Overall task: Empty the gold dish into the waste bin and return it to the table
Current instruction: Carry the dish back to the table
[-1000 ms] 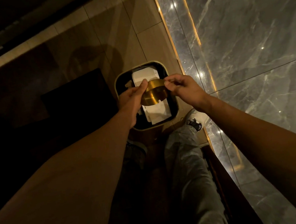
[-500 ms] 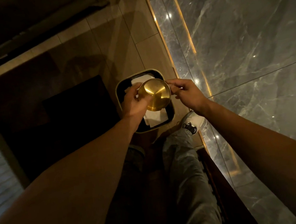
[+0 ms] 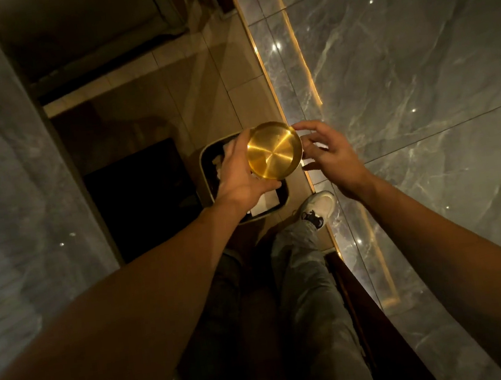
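Nearest, left hand (image 3: pixel 242 171) gripping gold dish (image 3: pixel 274 150) by its rim, face up, apparently bare; right hand (image 3: pixel 332 153) open just beside it, fingers spread, not touching. Beyond, below: waste bin (image 3: pixel 208 166) on the floor, holding white paper. Advice: keep dish level, carry to bench.

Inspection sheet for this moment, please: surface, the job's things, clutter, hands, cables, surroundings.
Surface: tan tiled floor; no table in view.
Job's things: round shiny gold metal dish, open side up, looks empty, held above the dark square waste bin, which holds white paper.
Clutter: nothing seen.
Hands: left hand grips the dish rim; right hand open beside it, fingers spread.
Cables: nothing seen.
Surroundings: grey marble wall, dark floor mat, person's white shoe.
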Available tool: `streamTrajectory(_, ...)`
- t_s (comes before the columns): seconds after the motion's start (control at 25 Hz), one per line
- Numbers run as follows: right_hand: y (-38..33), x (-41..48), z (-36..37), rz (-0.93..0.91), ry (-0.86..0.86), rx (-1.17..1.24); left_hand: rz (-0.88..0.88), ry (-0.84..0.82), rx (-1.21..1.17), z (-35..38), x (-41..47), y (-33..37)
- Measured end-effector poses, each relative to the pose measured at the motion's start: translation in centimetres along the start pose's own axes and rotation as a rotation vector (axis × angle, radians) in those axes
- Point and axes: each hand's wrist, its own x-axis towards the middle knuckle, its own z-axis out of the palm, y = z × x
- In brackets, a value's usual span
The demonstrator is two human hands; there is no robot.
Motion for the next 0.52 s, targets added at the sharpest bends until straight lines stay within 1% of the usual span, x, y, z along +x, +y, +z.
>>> streamTrajectory(0.08,-1.9,-1.5,-0.5,-0.052,0.015,-0.024,0.027,0.046,-0.046,-0.6,-1.5,1.6)
streamTrajectory(0.2,-5.3,-3.6,-1.2,-0.076,0.046,-0.01,0.091,0.087,-0.087,-2.0,-4.3,4.4)
streamTrajectory(0.36,-10.7,-7.1,-1.9,-0.17,-0.013,-0.049,0.177,0.119,-0.118,-5.0,-8.6,7.3)
streamTrajectory(0.44,-13.8,-9.1,-1.0,-0.222,-0.068,-0.051,0.206,0.153,-0.141,-7.4,-10.9,7.7)
streamTrajectory(0.52,-16.7,-11.3,0.6,-0.236,-0.095,-0.038,0.248,0.181,-0.155,-10.2,-13.5,7.7)
